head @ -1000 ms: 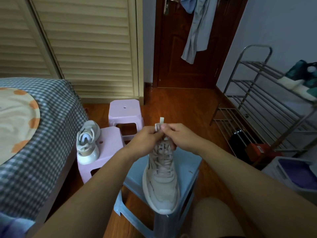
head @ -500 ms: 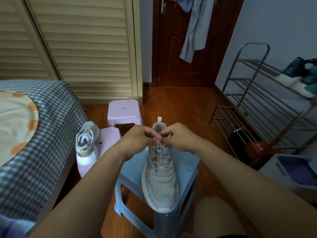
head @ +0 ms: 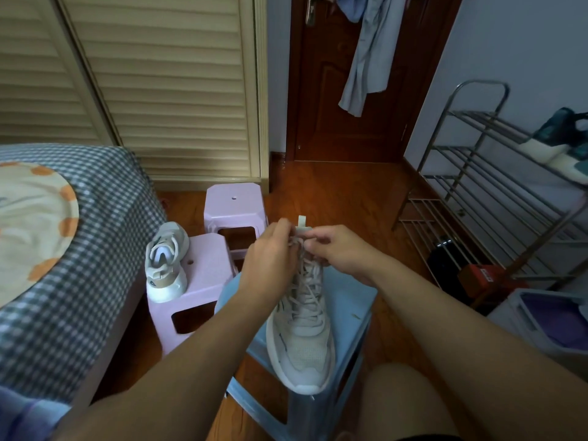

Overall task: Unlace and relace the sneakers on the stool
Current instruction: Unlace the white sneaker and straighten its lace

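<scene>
A pale beige sneaker (head: pixel 302 338) lies on the light blue stool (head: pixel 350 300) in front of me, toe toward me, laced up its front. My left hand (head: pixel 270 259) and my right hand (head: pixel 340 249) meet at the top of its tongue, each pinching a piece of the shoelace (head: pixel 297 241) there. The heel pull tab (head: pixel 301 221) sticks up between my hands. A second white and beige sneaker (head: pixel 165 259) stands on the near pink stool (head: pixel 203 281) to the left, its opening facing me.
A second pink stool (head: pixel 234 202) stands behind the first. A checked bed (head: pixel 79 249) fills the left side. A metal shoe rack (head: pixel 496 198) with teal shoes lines the right wall, with boxes and a grey bin (head: pixel 547 319) below. My knee (head: pixel 404 402) is at bottom right.
My hands have shifted slightly at the sneaker's tongue; the left hand's fingers have lifted a little higher on the lace. The sneaker stays in place on the blue stool.
</scene>
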Demonstrator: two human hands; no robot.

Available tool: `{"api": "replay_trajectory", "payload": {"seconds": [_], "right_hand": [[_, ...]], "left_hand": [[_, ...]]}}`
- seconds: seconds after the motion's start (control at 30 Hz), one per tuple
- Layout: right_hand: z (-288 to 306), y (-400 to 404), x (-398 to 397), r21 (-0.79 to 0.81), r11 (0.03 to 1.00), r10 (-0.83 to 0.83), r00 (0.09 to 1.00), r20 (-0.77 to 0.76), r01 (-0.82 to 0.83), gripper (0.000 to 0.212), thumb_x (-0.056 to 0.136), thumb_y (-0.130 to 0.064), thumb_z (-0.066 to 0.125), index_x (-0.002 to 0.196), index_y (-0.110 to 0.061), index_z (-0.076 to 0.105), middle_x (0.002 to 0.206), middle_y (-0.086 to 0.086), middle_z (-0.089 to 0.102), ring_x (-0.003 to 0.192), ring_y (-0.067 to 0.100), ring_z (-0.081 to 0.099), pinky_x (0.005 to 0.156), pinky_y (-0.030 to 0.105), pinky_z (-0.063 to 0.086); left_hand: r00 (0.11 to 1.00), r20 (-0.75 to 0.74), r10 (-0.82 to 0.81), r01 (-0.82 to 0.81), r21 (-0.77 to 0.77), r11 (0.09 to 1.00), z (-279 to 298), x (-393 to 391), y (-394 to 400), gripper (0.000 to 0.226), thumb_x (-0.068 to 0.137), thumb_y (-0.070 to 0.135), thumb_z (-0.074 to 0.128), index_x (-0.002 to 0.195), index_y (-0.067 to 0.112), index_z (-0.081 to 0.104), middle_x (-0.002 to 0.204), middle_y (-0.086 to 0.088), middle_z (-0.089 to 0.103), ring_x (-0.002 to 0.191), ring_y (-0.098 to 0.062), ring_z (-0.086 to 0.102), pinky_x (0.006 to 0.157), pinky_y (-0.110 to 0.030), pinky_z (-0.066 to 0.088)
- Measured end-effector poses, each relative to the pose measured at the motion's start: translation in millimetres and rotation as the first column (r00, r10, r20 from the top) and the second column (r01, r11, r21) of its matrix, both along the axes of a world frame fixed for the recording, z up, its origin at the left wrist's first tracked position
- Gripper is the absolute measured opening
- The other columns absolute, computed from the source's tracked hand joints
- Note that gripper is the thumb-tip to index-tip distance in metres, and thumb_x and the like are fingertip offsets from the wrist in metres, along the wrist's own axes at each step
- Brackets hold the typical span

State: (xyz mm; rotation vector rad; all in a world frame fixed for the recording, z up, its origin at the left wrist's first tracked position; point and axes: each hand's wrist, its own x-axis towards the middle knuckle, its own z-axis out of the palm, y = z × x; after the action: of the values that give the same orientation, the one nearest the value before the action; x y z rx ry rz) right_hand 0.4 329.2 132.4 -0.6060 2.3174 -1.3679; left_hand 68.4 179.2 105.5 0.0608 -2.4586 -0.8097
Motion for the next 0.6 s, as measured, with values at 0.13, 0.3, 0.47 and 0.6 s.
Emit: {"api": "replay_trajectory", "payload": {"seconds": [0.13,0.3,0.47,0.6], "right_hand": [[0.6,-2.2,-7.6,0.038,0.999,0.002,0.975,-0.221,0.006,0.011,0.091,-0.020,0.073,0.098,-0.020,0.081,0.085,-0.012,0.075,0.081,-0.002,0.066,0.078,0.020,0.051],[-9.0,26.7,-28.1,0.461,0.887,0.382,0.537,-0.752,0.014,0.009,0.090,-0.013,0.072,0.088,-0.016,0.080,0.075,-0.005,0.064,0.071,0.014,0.060,0.065,0.036,0.054],[-34.2,20.9,-4.4,0.251,0.939,-0.075,0.851,-0.520,0.236,0.032,0.094,-0.025,0.067,0.126,-0.020,0.065,0.105,-0.006,0.060,0.097,0.015,0.059,0.084,0.033,0.051],[-50.5,19.3,21.0,0.103,0.900,-0.431,0.899,0.070,0.424,0.064,0.089,-0.039,0.071,0.145,-0.020,0.046,0.127,0.000,0.057,0.108,0.019,0.061,0.095,0.045,0.056]], "left_hand": [[0.996,0.073,0.049,-0.036,-0.173,0.984,5.3,-1.1,-10.9,0.023,0.095,0.037,0.065,0.087,0.016,0.060,0.077,-0.004,0.066,0.066,-0.024,0.060,0.059,-0.040,0.055],[0.831,0.547,-0.102,0.159,-0.059,0.985,17.2,13.0,-30.6,0.032,0.099,0.032,0.063,0.070,0.022,0.053,0.078,-0.004,0.065,0.070,-0.022,0.061,0.059,-0.034,0.052],[0.801,0.592,-0.095,-0.013,0.176,0.984,11.8,22.6,-34.2,0.020,0.102,0.037,0.056,0.099,0.018,0.060,0.094,-0.004,0.067,0.088,-0.025,0.067,0.084,-0.043,0.059],[0.756,0.617,-0.219,-0.202,0.538,0.818,11.6,29.8,-18.9,0.022,0.098,0.031,0.060,0.114,0.018,0.051,0.099,-0.002,0.060,0.089,-0.016,0.062,0.076,-0.034,0.060]]}}
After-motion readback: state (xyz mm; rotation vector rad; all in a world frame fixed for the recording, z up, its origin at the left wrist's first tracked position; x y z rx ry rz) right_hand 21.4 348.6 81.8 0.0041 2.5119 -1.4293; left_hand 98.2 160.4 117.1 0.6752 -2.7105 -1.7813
